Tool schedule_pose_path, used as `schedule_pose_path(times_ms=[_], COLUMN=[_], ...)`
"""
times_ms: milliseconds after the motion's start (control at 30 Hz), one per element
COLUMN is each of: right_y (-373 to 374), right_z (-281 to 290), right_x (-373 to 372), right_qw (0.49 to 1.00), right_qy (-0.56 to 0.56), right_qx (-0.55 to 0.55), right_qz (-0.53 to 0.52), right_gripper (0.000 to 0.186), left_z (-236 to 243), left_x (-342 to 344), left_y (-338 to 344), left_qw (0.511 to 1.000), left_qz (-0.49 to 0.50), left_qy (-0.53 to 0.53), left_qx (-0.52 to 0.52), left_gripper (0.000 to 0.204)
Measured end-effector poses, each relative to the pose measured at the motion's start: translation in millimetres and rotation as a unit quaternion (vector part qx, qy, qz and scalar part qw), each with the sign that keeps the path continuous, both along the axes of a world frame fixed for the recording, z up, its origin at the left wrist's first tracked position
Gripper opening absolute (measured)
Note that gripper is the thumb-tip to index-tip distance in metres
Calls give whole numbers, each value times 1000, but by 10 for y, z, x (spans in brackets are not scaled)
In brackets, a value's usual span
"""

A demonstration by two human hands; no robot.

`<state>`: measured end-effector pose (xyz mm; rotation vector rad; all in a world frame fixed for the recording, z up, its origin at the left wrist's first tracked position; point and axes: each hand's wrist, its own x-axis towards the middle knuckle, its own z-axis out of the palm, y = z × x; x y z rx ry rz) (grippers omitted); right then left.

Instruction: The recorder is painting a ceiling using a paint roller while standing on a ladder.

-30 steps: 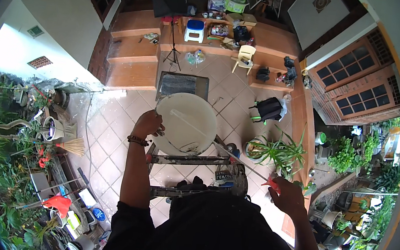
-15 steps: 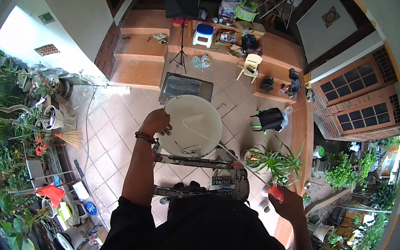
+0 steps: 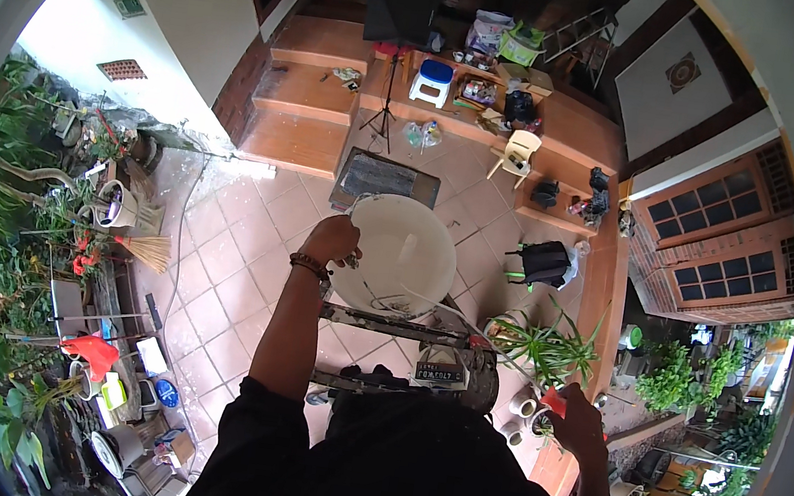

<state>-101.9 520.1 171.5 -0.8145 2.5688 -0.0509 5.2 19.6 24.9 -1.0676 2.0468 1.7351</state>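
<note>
A large off-white bucket (image 3: 444,232) stands in front of me, level with the upper rungs of a paint-stained ladder (image 3: 387,321). My left hand (image 3: 333,241), wearing a bead bracelet, is closed at the bucket's left rim; its exact hold is partly hidden by the fingers. To the right, my right hand (image 3: 578,424) is wrapped round the red handle of a paint roller (image 3: 553,402). Its pale rod runs leftward over the bucket's rim, and the white roller head is inside the bucket, blending with the pale interior.
Potted spiky plants (image 3: 545,346) stand to the right of the ladder, near smaller pots. Beyond lie a dark mat (image 3: 388,179), a black backpack (image 3: 543,263), a yellow chair (image 3: 516,153) and a blue-topped stool (image 3: 431,82). A broom (image 3: 144,252) lies among plants at left.
The view has shifted, so most of the scene sits further right. My right hand and the roller handle have come slightly nearer, and the roller head's position in the bucket has changed. My left hand stays at the rim.
</note>
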Motion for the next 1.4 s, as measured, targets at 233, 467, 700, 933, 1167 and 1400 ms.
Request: schedule_pose_path(times_ms=[233,467,700,933,1167,1400], right_y=[46,222,215,331,291,234], right_z=[-46,-209,-191,-182,-202,-346], right_x=[58,121,206,238,244,104], right_qw=[1000,999,998,994,994,989], right_qy=[24,31,-4,-24,-10,101], right_qx=[6,-41,-27,-63,-72,-98], right_qz=[18,-4,-47,-82,-80,-42], right_gripper=[39,38,36,32,36,28], left_z=[25,-206,-133,-26,-69,-113], left_x=[-19,10,-21,-2,-25,-3], left_y=[41,-44,0,29,10,-22], left_qw=[1000,996,1000,1000,999,1000], left_qz=[13,-54,0,12,33,25], left_qy=[7,23,14,10,18,14], left_qx=[-26,-62,-16,-25,-8,-6], left_gripper=[31,26,33,31,32,32])
